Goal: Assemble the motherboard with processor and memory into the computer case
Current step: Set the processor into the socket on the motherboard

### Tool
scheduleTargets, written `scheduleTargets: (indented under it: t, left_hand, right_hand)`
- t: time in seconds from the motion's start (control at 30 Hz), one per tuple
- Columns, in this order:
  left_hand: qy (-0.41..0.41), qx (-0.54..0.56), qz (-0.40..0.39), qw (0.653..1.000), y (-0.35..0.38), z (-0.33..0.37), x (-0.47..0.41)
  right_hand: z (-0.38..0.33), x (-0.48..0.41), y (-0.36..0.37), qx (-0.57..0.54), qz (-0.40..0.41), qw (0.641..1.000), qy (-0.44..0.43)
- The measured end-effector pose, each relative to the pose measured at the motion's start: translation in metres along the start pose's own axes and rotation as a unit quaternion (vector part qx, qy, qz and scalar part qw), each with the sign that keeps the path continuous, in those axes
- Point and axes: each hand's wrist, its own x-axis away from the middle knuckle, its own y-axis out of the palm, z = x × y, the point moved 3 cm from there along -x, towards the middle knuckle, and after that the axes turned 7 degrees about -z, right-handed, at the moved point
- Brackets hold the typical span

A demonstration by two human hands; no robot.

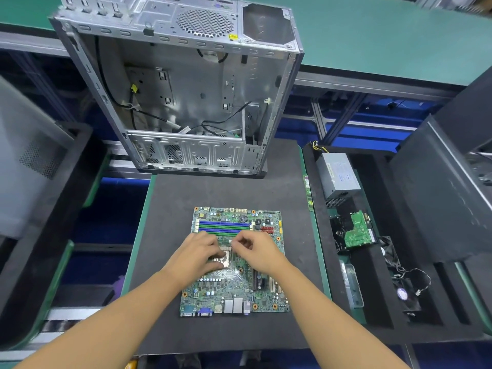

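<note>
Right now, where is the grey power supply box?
The power supply lies on the right of the head view, in the black foam tray, just beyond the hard drive and right of the open computer case.

Left hand [198, 253] and right hand [259, 250] hide most of the processor socket [223, 258]; whether either holds anything is unclear.

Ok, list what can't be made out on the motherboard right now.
Head view only.
Processor socket: mostly covered by the left hand; seating unclear.
Whether the right hand holds anything: its curled fingers hide it.
Memory slots: too small to tell if filled.
</note>
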Motion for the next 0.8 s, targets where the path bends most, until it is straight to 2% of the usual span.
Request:
scheduleTargets:
  t: [0.13, 0.27, 0.47, 0.8]
  left_hand:
    - [-0.005, 0.010, -0.006, 1.000, 0.001, 0.000, 0.002]
    - [0.002, 0.021, -0.009, 1.000, -0.001, 0.000, 0.000]
    - [0.015, 0.038, -0.013, 0.999, -0.004, 0.001, -0.001]
    - [0.028, 0.049, -0.005, 0.998, -0.002, 0.000, 0.001]
  right_hand:
    - [-0.002, 0.003, 0.001, 0.010, -0.086, 0.995, 0.054]
    - [-0.009, 0.000, 0.008, -0.003, -0.113, 0.982, 0.154]
    - [-0.008, 0.001, 0.025, 0.067, -0.145, 0.940, 0.300]
    - [0.000, 0.006, 0.034, 0.082, -0.122, 0.933, 0.330]
